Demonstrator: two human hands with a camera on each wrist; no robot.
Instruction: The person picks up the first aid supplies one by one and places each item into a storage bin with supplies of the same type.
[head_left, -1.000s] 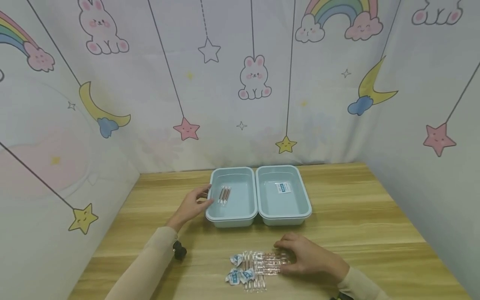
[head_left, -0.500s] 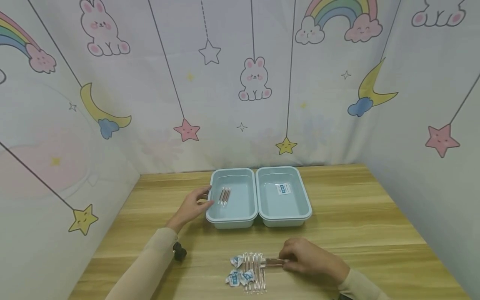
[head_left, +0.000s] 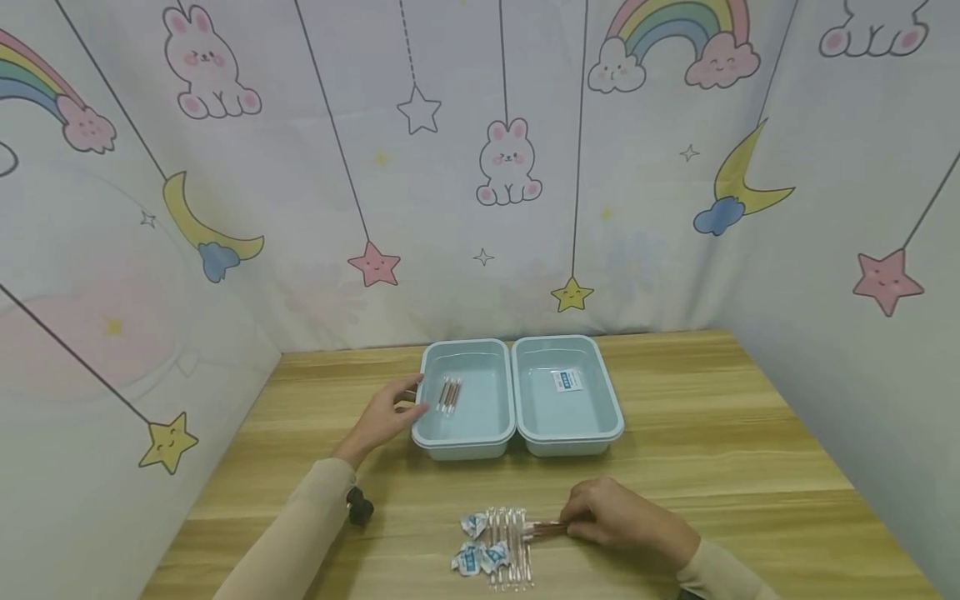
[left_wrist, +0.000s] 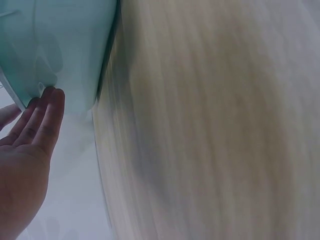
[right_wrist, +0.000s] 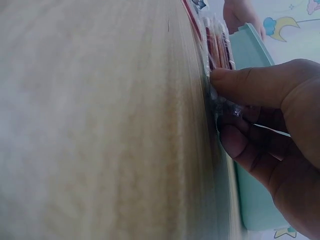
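My left hand (head_left: 381,421) touches the outer left side of the left pale blue bin (head_left: 480,379), its fingers nearly straight; the left wrist view shows the fingertips (left_wrist: 54,95) against the bin's wall (left_wrist: 75,45). In my right hand (head_left: 626,521) the thumb and fingers pinch one end of a bundle of clear-wrapped brown swabs (head_left: 546,529), seen close up in the right wrist view (right_wrist: 220,45). The bundle's left end reaches other wrapped swabs (head_left: 516,567) lying upright in the view. Crumpled blue-and-white packets (head_left: 468,557) lie beside and partly over those swabs.
Several brown swabs (head_left: 450,395) lie in the left bin. The right bin (head_left: 570,435) stands beside it with a flat white-and-blue packet (head_left: 567,381) inside. A patterned curtain (head_left: 450,217) rises behind the wooden table (head_left: 720,450).
The right fingers have closed on the wrapped swabs, which were spread flat in a row and are now gathered into a narrow bundle. My left hand has stayed at the bin.
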